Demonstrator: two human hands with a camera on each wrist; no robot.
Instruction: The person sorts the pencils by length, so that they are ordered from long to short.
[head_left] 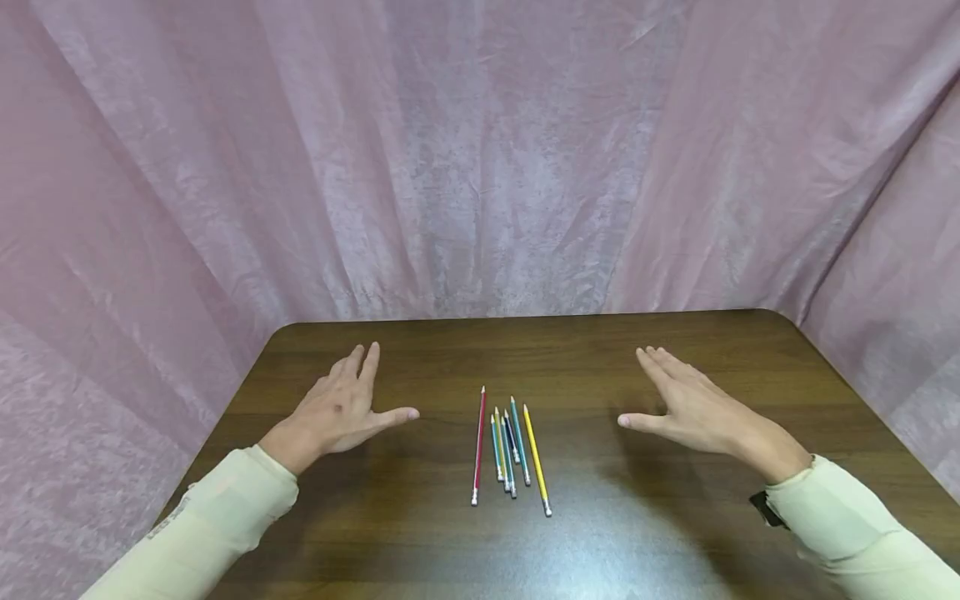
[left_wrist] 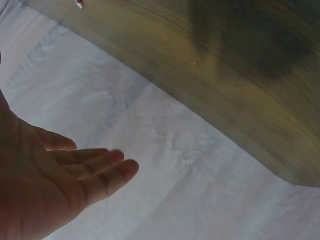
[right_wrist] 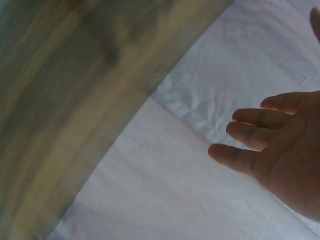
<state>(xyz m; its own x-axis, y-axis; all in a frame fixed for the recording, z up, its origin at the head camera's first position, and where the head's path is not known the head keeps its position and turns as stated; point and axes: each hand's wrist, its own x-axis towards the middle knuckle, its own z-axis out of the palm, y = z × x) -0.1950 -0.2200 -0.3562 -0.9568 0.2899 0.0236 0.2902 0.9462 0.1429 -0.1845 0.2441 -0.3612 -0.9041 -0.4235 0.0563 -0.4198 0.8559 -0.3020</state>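
Observation:
Several pencils lie side by side in a loose group at the middle of the table, tips pointing away. A red pencil (head_left: 479,446) forms the left side of the group and a yellow pencil (head_left: 536,458) the right side. Between them are shorter-looking pencils, among them a teal pencil (head_left: 520,440) and a dark blue pencil (head_left: 512,437). Left of the group my left hand (head_left: 337,410) is held over the table, fingers extended and thumb spread, holding nothing. My right hand (head_left: 705,410) mirrors it on the other side, also without anything in it. Neither hand touches a pencil.
The brown wooden table (head_left: 600,517) has rounded far corners. Pink velvety curtains (head_left: 480,167) hang behind it and along both sides. Pale sleeves cover both forearms, and a dark band (head_left: 768,509) shows at the right wrist.

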